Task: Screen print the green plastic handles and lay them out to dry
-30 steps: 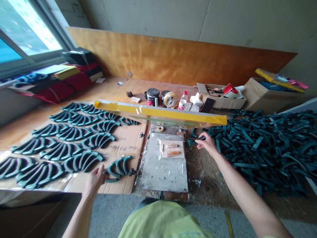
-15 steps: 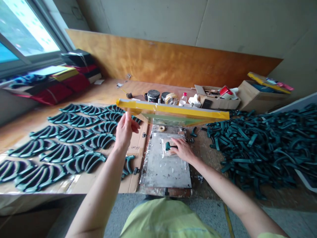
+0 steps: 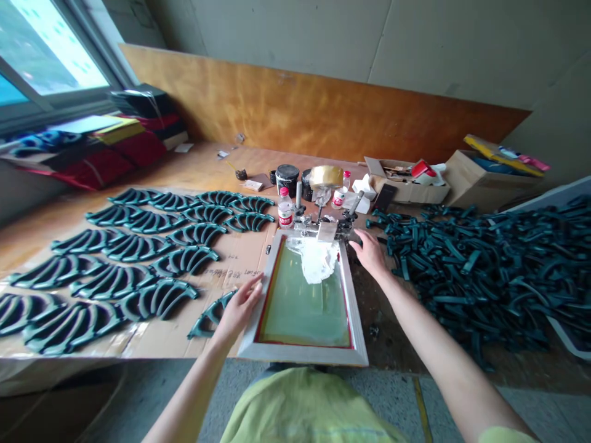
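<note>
A silk-screen frame (image 3: 302,301) lies flat in front of me, with green mesh bordered in red, and a white smear of paste (image 3: 314,259) sits at its far end. My left hand (image 3: 240,311) rests against the frame's left rail, its fingers apart. My right hand (image 3: 369,253) grips the far right corner. Just left of my left hand lies a loose dark green curved plastic part (image 3: 210,315). Many similar parts stand in rows on cardboard (image 3: 231,271) to the left, and a heap of them (image 3: 480,271) lies to the right. Metal hinge clamps (image 3: 325,226) hold the far rail.
Past the clamps stand a white bottle (image 3: 285,209), a black jar (image 3: 287,177) and a tape roll (image 3: 326,176) on the wooden table (image 3: 198,166). Cardboard boxes (image 3: 406,181) of supplies sit back right, and a plywood board (image 3: 300,104) stands along the wall.
The raised screen frame has swung down flat, covering the metal plate and bag. My left hand has dropped to the frame's left rail, and my right hand has moved to its far corner.
</note>
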{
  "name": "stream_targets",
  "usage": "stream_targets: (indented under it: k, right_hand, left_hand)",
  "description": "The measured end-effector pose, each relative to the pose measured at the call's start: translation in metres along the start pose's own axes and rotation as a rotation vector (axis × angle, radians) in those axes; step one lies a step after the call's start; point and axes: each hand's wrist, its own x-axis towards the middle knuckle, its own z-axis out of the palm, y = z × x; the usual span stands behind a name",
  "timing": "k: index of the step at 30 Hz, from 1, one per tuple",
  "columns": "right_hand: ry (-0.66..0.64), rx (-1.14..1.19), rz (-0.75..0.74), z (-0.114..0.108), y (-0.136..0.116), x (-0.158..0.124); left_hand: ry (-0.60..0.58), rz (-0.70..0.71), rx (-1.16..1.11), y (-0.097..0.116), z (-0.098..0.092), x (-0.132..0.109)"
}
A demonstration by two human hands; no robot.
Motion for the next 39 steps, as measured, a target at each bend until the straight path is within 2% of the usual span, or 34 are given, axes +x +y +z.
stream_targets:
  k: [2,4,8,13,15,18,20,22,25,28,31,33,36,39]
  right_hand:
    - [0.002,0.015,-0.138,0.0,-0.025,0.019]
    - [-0.116,-0.057,-0.23,0.006,-0.05,0.032]
    - [-0.386,-0.232,-0.19,0.017,-0.076,0.036]
    - [-0.455,-0.304,-0.195,0.019,-0.091,0.002]
    - [-0.486,-0.289,-0.276,0.014,-0.096,-0.017]
    - [-0.531,-0.242,-0.474,0.0,-0.094,-0.036]
    - [-0.566,-0.194,-0.583,-0.01,-0.088,-0.036]
    - [-0.594,-0.136,-0.612,-0.015,-0.082,-0.029]
    - [-0.495,-0.077,-0.511,-0.009,-0.08,-0.02]
    - [-0.358,-0.091,-0.481,0.007,-0.083,-0.032]
    - [-0.378,-0.088,-0.568,0.013,-0.08,-0.051]
    - [-0.4,-0.052,-0.58,0.009,-0.077,-0.05]
    - [-0.357,0.013,-0.459,0.002,-0.079,-0.019]
    - [-0.308,0.013,-0.301,-0.003,-0.085,0.026]
  left_hand:
    - [-0.023,-0.044,-0.007,-0.026,0.009,0.003]
    - [-0.039,-0.064,0.008,-0.046,0.016,0.009]
    - [-0.048,-0.053,0.063,-0.066,0.018,0.016]
    - [-0.035,-0.074,0.089,-0.07,0.018,0.015]
    - [-0.033,-0.073,0.084,-0.069,0.018,0.015]
    - [-0.038,-0.065,0.082,-0.068,0.019,0.015]
    - [-0.034,-0.07,0.077,-0.067,0.019,0.014]
    - [-0.021,-0.076,0.064,-0.066,0.019,0.014]
    - [-0.018,-0.08,0.024,-0.063,0.02,0.012]
    - [-0.03,-0.086,-0.012,-0.058,0.021,0.009]
    - [-0.033,-0.09,-0.042,-0.054,0.021,0.008]
    - [-0.031,-0.092,-0.048,-0.052,0.021,0.007]
    - [-0.036,-0.114,-0.041,-0.045,0.017,0.005]
    - [-0.051,-0.133,-0.059,-0.026,0.008,0.002]
